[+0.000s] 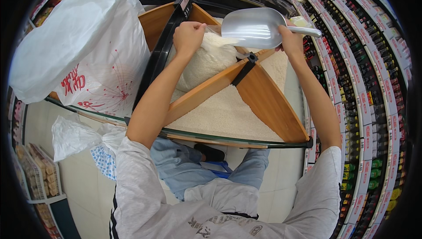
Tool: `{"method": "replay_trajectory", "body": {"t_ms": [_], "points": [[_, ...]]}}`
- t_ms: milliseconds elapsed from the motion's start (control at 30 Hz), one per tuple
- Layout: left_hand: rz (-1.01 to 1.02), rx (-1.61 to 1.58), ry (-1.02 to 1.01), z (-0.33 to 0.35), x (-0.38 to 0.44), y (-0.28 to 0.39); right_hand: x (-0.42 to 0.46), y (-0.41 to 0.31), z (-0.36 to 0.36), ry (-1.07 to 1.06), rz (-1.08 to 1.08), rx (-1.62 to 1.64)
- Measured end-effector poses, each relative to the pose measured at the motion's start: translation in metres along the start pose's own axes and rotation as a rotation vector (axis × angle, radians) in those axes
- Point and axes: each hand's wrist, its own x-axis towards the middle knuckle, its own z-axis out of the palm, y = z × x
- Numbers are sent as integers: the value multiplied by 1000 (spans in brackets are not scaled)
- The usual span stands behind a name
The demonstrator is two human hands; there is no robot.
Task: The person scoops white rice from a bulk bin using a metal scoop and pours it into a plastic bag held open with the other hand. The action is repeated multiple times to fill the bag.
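Note:
My left hand [188, 38] grips the rim of a clear plastic bag [207, 62] filled with pale rice, which rests in a wooden compartment of the bin. In my right hand [291, 40] is a metal scoop [252, 28], held where its handle meets the bowl. The scoop's front edge is at the mouth of the bag, and rice [225, 42] lies between the two. Some fingers of both hands are hidden. Loose rice [221, 115] fills the nearer compartment, behind the glass front edge.
A wooden divider [204, 90] with a black corner joint [252, 57] stands beside the bag. To the left is a large white sack [108, 57] with red print. Shelves of bottles [376, 163] curve along the right. A tied white bag [75, 136] is at lower left.

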Motion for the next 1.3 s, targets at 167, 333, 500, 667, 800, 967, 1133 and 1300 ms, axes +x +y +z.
{"method": "replay_trajectory", "body": {"t_ms": [167, 333, 500, 667, 800, 967, 1133, 1300], "points": [[22, 26, 2, -1, 2, -2, -25, 17, -28, 66, -172, 100], [49, 19, 22, 5, 2, -9, -84, 70, -63, -10, -306, 143], [70, 18, 29, 8, 3, -14, -129, 95, -67, -359, -114, 145], [60, 14, 15, 6, 3, -11, -153, 120, -42, -547, 122, 44], [61, -4, 6, 8, 4, -10, -161, 136, -9, -664, 310, -26], [83, 15, 12, 11, 1, -10, -173, 152, 53, -790, 513, -17], [110, 35, 23, 12, 3, -15, -176, 165, 61, -817, 535, 43], [95, 33, 12, 11, 4, -16, -165, 160, 52, -770, 548, 96]]}}
